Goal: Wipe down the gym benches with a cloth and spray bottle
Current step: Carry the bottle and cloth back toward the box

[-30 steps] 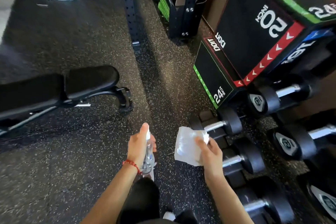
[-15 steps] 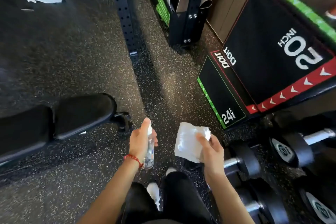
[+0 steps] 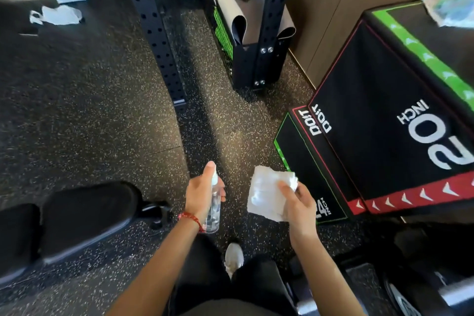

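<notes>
Left hand (image 3: 201,194) first: fingers wrapped round a small clear spray bottle (image 3: 214,209), forefinger up on the white nozzle at the top, bottle upright and held out over the floor. A red string bracelet (image 3: 191,219) sits on that wrist. Right hand (image 3: 298,204) now: thumb and fingers pinching a white cloth (image 3: 265,192) by its right edge, the cloth hanging open and crumpled to the left of the palm. The two hands are near each other, bottle and cloth apart with a gap of floor between them.

Out to the near left, there's the bench (image 3: 84,215), black padded seat and a second pad beside it at the frame edge, its dark frame end poking out toward the bottle hand; neither hand touches it. Below the hands, dark trousers and a white shoe (image 3: 233,259) on the speckled black rubber floor (image 3: 89,110).

To the right, a big black jump box (image 3: 384,120) with "20 INCH" in white, a red strip of arrows along its near edge, green trim on the far side, and "24" on the lower face just behind the cloth hand. Something pale and blurred lies on its far top corner; can't tell what. Far centre, a black perforated upright (image 3: 154,33) and a black storage rack (image 3: 256,41) with rolled mats. Far left, white scraps of paper (image 3: 57,15) on the floor. Near right corner, dark dumbbells (image 3: 423,290), blurred.
</notes>
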Motion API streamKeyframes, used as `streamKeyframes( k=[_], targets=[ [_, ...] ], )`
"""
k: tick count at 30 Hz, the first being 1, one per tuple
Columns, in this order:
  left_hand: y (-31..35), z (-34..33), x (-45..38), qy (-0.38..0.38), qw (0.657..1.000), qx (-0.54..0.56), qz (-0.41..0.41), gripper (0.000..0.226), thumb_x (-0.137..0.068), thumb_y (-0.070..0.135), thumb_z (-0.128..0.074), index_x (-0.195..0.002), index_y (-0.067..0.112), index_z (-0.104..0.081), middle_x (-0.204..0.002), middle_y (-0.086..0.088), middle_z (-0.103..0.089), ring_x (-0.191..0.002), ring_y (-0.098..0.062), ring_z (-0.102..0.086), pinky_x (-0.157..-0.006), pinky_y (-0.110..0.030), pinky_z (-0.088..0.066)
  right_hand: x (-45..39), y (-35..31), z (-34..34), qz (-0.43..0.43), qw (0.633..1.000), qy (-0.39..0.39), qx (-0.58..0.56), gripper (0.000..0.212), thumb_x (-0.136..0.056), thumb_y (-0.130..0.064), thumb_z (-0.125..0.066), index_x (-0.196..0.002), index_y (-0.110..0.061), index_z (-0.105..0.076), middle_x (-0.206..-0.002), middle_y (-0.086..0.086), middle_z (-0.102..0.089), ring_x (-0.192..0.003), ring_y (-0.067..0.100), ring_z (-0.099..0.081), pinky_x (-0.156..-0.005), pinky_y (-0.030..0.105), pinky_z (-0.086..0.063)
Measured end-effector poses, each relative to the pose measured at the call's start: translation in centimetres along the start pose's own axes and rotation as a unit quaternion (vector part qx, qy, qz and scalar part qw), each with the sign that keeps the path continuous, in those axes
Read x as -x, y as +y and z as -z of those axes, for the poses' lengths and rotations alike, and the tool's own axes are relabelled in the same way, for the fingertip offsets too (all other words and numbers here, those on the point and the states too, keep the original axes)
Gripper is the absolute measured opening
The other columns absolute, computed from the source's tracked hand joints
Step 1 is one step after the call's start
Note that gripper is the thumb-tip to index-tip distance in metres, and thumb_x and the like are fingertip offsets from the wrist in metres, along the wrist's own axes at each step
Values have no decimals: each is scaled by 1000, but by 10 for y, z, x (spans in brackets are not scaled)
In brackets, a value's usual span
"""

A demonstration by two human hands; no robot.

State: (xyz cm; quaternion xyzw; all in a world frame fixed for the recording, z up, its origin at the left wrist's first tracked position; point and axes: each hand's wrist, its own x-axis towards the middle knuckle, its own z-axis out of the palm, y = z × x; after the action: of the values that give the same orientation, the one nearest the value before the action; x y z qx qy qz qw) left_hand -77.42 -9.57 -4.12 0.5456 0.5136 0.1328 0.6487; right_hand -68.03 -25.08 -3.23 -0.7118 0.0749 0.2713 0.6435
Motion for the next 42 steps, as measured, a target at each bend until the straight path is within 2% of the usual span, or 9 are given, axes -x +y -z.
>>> streamKeyframes(
  k=[5, 9, 16, 23, 26, 28, 32, 36, 42],
  targets=[
    [33, -28, -46, -22, 999, -20, -18, 57, -96, 44, -39, -57, 7, -58, -45, -4, -59, -40, -16, -56, -50, -25, -44, -48, -26, -12, -2, 1000, 17, -13, 4, -84, -21, -65, -83, -16, -65, -71, 1, -58, -71, 19, -53, -67, 39, -45],
    [61, -50, -92, -52, 997, -43, -29, 59, -96, 45, -39, -56, 7, -59, -45, -3, -58, -41, -16, -56, -50, -26, -44, -86, -46, -25, -7, 999, 42, -23, 11, -84, -20, -65, -93, -13, -65, -70, -5, -60, -72, 16, -55, -69, 40, -48],
    [131, -97, -191, -124, 987, -81, -63, 58, -97, 44, -37, -57, 7, -58, -46, -3, -59, -44, -17, -59, -52, -23, -45, -168, -93, -60, 6, 994, 103, -36, 7, -81, -29, -66, -80, -21, -65, -70, -4, -56, -70, 16, -51, -67, 40, -46],
    [197, -144, -259, -193, 968, -122, -101, 59, -96, 49, -37, -55, 11, -57, -46, -1, -58, -44, -18, -55, -55, -26, -44, -229, -138, -83, 8, 980, 174, -94, 42, -60, -47, -67, -81, -12, -56, -76, 6, -47, -73, 20, -43, -65, 39, -39],
    [217, -170, -278, -222, 958, -150, -104, 60, -93, 56, -37, -57, 13, -59, -47, -2, -60, -43, -16, -57, -56, -28, -45, -245, -156, -81, 7, 972, 205, -115, 26, -65, -44, -67, -81, -23, -66, -78, 5, -52, -74, 22, -48, -67, 42, -44],
    [230, -192, -284, -243, 950, -163, -110, 59, -96, 51, -35, -61, 11, -59, -47, -1, -60, -42, -14, -57, -49, -22, -45, -253, -167, -72, 10, 965, 228, -130, 19, -68, -43, -67, -80, -29, -68, -80, 4, -54, -76, 20, -51, -69, 43, -45],
    [249, -246, -285, -293, 933, -173, -119, 57, -97, 44, -37, -64, 4, -59, -49, -4, -59, -40, -13, -56, -42, -17, -42, -267, -185, -45, 24, 946, 279, -161, 22, -72, -39, -67, -86, -23, -68, -83, 6, -57, -78, 20, -52, -69, 36, -43],
    [265, -305, -280, -352, 914, -162, -122, 58, -79, 59, -40, -59, 7, -59, -51, -7, -57, -45, -18, -54, -53, -27, -44, -284, -204, -10, 46, 931, 315, -180, 13, -85, -24, -64, -95, -16, -66, -85, 4, -63, -79, 18, -59, -69, 39, -50],
    [299, -393, -258, -413, 890, -122, -149, 56, -83, 49, -41, -52, 5, -55, -44, -4, -54, -40, -14, -50, -46, -19, -40, -315, -241, 43, 79, 909, 360, -194, 7, -82, -24, -66, -78, -18, -64, -70, 0, -52, -67, 13, -48, -56, 28, -39]
  ],
)
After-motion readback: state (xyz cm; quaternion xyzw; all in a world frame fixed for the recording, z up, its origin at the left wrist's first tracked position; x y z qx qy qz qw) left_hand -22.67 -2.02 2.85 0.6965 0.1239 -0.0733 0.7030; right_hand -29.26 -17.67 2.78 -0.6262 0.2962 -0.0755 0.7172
